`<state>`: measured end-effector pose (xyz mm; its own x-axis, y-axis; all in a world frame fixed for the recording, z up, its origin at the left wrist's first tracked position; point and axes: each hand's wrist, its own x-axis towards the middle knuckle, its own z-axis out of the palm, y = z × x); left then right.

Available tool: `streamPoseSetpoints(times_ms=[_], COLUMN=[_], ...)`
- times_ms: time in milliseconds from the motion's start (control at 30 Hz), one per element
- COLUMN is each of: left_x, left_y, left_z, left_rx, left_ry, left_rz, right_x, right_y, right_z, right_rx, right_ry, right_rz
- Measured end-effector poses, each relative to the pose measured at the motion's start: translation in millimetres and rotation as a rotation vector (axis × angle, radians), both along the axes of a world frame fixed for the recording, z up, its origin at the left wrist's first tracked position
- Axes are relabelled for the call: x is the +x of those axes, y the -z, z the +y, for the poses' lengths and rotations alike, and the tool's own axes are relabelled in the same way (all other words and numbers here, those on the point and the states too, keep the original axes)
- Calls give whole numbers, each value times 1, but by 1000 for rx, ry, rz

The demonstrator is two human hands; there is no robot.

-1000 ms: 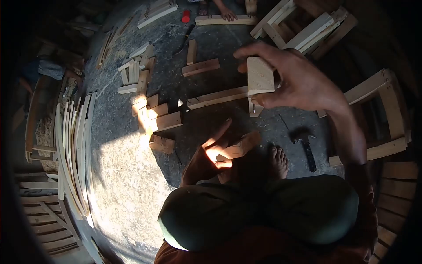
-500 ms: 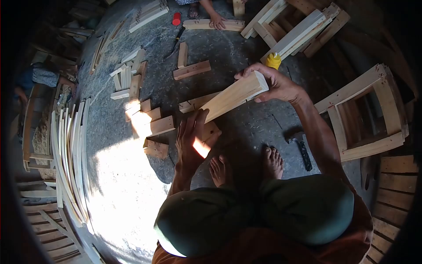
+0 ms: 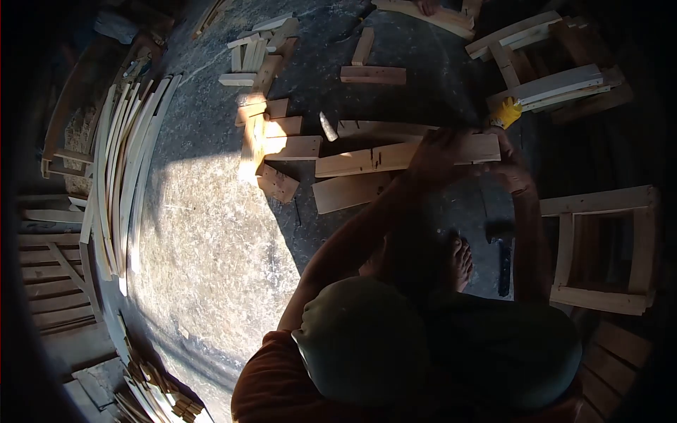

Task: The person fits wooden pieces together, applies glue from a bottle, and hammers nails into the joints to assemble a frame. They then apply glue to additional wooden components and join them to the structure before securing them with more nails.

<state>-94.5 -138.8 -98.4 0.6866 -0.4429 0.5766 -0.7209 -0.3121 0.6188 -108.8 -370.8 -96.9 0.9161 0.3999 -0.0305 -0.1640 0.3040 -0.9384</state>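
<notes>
In shadow, a pale wooden block [image 3: 477, 149] lies across in front of me. My right hand [image 3: 509, 171] is closed around its right end, thumb and fingers on opposite sides. My left hand [image 3: 431, 161] wraps over it further left, and its fingers are dark and partly hidden. To the left of that hand stretches a wooden piece with nails in it [image 3: 352, 161]; whether it joins the held block is hidden. Another board [image 3: 381, 130] lies just beyond, and a shorter piece [image 3: 349, 193] sits on the near side.
A hammer [image 3: 503, 268] lies by my right foot. Beyond my right hand stands a yellow bottle [image 3: 505, 113]. Wooden frames [image 3: 564, 247] rest at right, long strips [image 3: 127, 183] at left, and short blocks [image 3: 293, 146] left of centre. Another person's hand [image 3: 427, 5] touches a board at the top.
The block has gone from tilted and raised to nearly level, further right. My left hand has moved from its left end onto it, beside my right hand. The view has shifted.
</notes>
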Motion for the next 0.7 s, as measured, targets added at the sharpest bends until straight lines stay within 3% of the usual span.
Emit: streamPoseSetpoints(times_ms=[200,267,500,567,600,667,700], left_x=[13,22,39,44,45,48,49], left_y=[4,-16,-52,-49,-52,-57,-59], left_z=[2,14,31,43,51,67,75], left_rx=[10,113,172,127,140,-49,-36], left_ry=[-11,141,182,72,76,43,43], left_rz=[-44,303,391,331,325,297,290], right_x=[-3,-2,9,6,7,11,10], right_y=[-8,-8,-50,-51,-44,-11,9], right_z=[6,6,35,35,34,41,54], right_rx=[8,-9,6,341,352,291,50], right_ry=[37,27,116,230,236,596,478], right_rz=[66,20,-245,-207,-214,127,106])
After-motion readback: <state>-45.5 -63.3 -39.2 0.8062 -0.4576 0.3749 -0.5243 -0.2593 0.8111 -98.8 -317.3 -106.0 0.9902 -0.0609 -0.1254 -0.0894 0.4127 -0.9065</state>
